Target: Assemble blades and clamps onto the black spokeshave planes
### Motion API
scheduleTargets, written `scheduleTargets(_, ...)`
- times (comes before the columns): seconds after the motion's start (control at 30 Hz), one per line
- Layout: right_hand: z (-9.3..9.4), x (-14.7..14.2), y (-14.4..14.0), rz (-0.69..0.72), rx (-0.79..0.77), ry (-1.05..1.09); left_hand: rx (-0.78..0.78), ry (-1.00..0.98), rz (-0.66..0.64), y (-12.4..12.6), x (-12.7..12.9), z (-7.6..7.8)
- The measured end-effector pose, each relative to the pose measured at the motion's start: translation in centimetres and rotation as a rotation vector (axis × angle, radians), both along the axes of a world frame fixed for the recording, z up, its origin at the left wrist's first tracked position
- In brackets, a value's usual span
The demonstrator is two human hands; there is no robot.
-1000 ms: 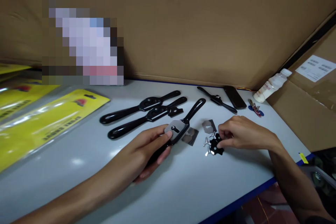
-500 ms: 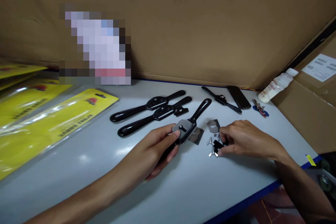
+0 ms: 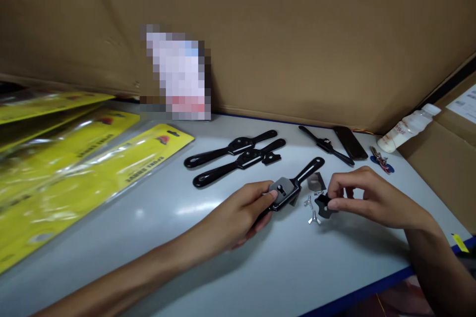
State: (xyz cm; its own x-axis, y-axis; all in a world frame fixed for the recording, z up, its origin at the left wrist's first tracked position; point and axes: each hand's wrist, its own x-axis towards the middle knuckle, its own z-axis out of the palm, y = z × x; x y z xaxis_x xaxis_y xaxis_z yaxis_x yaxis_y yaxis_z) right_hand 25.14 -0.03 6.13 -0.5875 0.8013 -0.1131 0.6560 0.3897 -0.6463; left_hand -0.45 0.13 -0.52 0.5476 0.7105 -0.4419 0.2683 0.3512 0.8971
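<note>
A spokeshave (image 3: pixel 292 185) is gripped by the left hand (image 3: pixel 238 215); a black cap (image 3: pixel 323 204) is pinched by the right hand (image 3: pixel 366 198); open table (image 3: pixel 260 267) lies toward the near edge.

The tool (image 3: pixel 293 185) in the left hand (image 3: pixel 238 215) is showing glossy black handles and a matt grey metal plate. The small cap (image 3: pixel 323 204) pinched by the right hand (image 3: pixel 366 195) is looking matt black, and the wing nuts (image 3: pixel 312 210) beside it are shining as bright metal. The counter (image 3: pixel 230 267) is gleaming smooth and pale grey. The yellow packs (image 3: pixel 92 168) are lying under glossy clear plastic, and the wall (image 3: pixel 297 34) behind is showing matt brown cardboard.
</note>
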Motion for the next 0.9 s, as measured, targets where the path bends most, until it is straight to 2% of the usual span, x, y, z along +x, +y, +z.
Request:
scheduleTargets(0.1,-0.4,-1.6,-0.5,-0.115,-0.012,0.176,0.050,0.034,-0.067,0.0,0.2,-0.3)
scheduleTargets(0.3,-2.2,-3.9,-0.7,-0.227,0.080,0.287,0.120,0.015,-0.081,-0.2,0.9,-0.4)
scheduleTargets(0.37,-2.5,-3.9,-0.5,-0.272,-0.007,0.402,0.098,0.027,-0.081,-0.2,1.0,-0.3)
scheduleTargets(0.5,-2.8,-3.2,0.3,-0.352,-0.347,0.699,0.032,0.082,-0.066,-0.1,0.8,-0.2)
scheduleTargets(0.6,-2.9,-2.7,0.8,-0.367,-0.447,0.767,0.022,0.072,-0.056,0.0,0.7,-0.3)
scheduleTargets(0.67,-3.0,-2.6,0.9,-0.381,-0.408,0.737,0.026,0.055,-0.056,0.1,0.7,-0.4)
scheduleTargets(0.83,-2.8,-3.3,0.2,-0.397,-0.079,0.546,0.039,0.055,-0.055,-0.1,0.9,-0.2)
scheduleTargets(0.9,-3.0,-3.9,-0.3,-0.380,-0.003,0.480,0.052,0.053,-0.036,-0.2,1.0,-0.1)
